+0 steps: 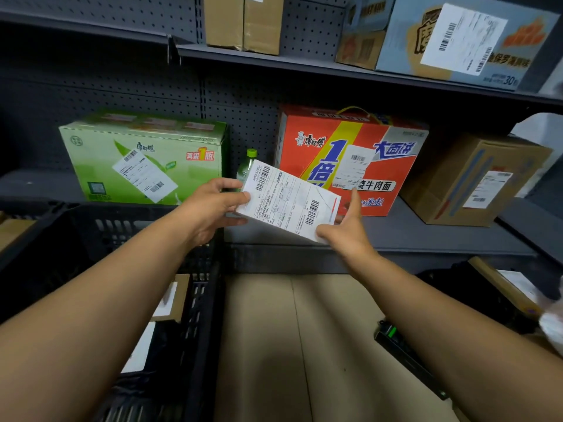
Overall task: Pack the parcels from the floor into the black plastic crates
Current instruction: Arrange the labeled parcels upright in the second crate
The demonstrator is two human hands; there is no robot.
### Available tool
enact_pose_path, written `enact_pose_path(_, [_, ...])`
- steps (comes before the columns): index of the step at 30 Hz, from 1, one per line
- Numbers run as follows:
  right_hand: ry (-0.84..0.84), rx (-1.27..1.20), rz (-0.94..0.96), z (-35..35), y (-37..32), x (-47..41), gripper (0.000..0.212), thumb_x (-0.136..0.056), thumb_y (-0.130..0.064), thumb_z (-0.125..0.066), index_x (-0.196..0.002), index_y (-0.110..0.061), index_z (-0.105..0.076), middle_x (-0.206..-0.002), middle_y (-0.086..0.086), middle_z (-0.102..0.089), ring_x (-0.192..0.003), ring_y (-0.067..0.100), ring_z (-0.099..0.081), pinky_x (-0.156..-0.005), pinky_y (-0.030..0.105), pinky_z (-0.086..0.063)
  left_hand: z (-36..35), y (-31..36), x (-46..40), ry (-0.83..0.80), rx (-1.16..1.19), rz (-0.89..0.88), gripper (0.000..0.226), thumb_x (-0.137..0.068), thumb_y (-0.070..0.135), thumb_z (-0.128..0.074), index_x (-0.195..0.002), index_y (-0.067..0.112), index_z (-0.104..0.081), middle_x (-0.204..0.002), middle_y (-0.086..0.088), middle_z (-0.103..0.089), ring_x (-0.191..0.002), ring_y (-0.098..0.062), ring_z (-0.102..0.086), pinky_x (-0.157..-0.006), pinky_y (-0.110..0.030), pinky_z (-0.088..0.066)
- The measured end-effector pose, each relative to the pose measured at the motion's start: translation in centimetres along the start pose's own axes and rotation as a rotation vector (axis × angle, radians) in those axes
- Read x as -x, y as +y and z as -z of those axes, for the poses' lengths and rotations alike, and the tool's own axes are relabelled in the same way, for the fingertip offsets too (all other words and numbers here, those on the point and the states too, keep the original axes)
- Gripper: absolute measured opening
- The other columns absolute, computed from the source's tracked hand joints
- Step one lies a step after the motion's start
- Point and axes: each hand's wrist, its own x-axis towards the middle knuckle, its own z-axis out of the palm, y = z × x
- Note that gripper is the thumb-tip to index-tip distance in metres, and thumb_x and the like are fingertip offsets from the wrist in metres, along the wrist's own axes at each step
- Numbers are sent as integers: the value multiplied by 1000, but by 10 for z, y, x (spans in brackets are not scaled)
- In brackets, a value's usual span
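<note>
On the grey shelf (pixel 426 236), a green drinks carton (pixel 143 156) stands left of the red noodle carton (pixel 350 159), a brown box (pixel 475 181) right.

1. Parcel stockroom or pickup depot: dark grey metal shelving with perforated back panel (pixel 137 83).
2. On the shelving: green drinks carton (pixel 143 156), red noodle carton (pixel 350 159), brown cardboard box (pixel 475 178), all with barcoded shipping labels.
3. Left below the shelving: black slatted plastic crate (pixel 201 300) holding labelled parcels.
</note>
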Motion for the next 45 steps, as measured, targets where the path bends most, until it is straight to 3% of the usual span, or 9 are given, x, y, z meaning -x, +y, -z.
enact_pose_path(3, [18,362,291,-16,-7,4,119,-66,-18,-79,-149,-28,6,-155,-2,-5,-142,20,-16,-113,42,-28,20,3,2,17,-34,8,41,-89,6,-60,-128,10,-47,-107,-13,-68,-92,-23,-67,-75,-38,-58])
enact_pose_path(6, [-75,747,525,-36,-18,12,125,-60,-49,-78,-150,-29,6,-157,0,1,-143,20,0,-118,43,-4,43,8,7,13,-41,14,45,-90,6,-58,-132,10,-45,-106,-12,-69,-91,-22,-69,-75,-39,-59])
enact_pose_path(10, [-105,925,757,-71,-30,18,115,-58,-56,-73,-150,-24,-12,-145,4,-27,-133,25,-21,-116,49,-6,83,17,18,4,-53,50,42,-91,8,-57,-131,15,-48,-103,-10,-71,-82,-20,-71,-65,-35,-60])
enact_pose_path(18, [-55,948,978,-167,-34,34,103,-53,-56,-67,-141,-14,-33,-121,10,-48,-108,29,-39,-105,44,-19,189,15,40,-21,-211,25,41,-76,14,-69,-117,15,-63,-114,-8,-68,-102,-21,-64,-95,-36,-48])
enact_pose_path(20, [-108,968,974,-195,-31,40,100,-55,-55,-66,-140,-14,-34,-121,10,-48,-107,31,-42,-99,42,-24,220,7,42,86,-356,-9,47,-78,21,-73,-123,14,-61,-122,-5,-64,-101,-13,-60,-94,-27,-42])
enact_pose_path(23, [-288,1096,924,-234,-23,45,99,-61,-57,-67,-142,-15,-31,-124,11,-46,-108,32,-42,-97,43,-28,270,-14,46,297,-1111,-66,59,-85,24,-66,-140,16,-43,-138,-4,-50,-126,-19,-46,-102,-25,-33])
enact_pose_path(26, [-477,1249,835,-272,-12,41,94,-70,-59,-63,-144,-19,-23,-132,11,-39,-116,33,-39,-100,43,-28,308,-41,52,215,-1547,51,72,-89,29,-56,-149,16,-20,-158,-7,-14,-145,-21,-11,-117,-35,-15])
enact_pose_path(35, [-776,1265,715,-357,34,18,83,-78,-52,-62,-143,-18,-23,-136,14,-33,-120,33,-35,-107,38,-26,334,-70,44,252,-1308,47,68,-92,14,-43,-151,16,-9,-159,0,1,-146,-13,-1,-118,-34,-11])
enact_pose_path(45, [-794,1269,735,-382,52,13,78,-84,-56,-55,-149,-35,-15,-152,9,-20,-134,29,-22,-110,38,-21,338,-72,43,266,-1303,51,70,-91,9,-40,-151,17,-7,-159,2,2,-146,-12,2,-119,-37,-11])
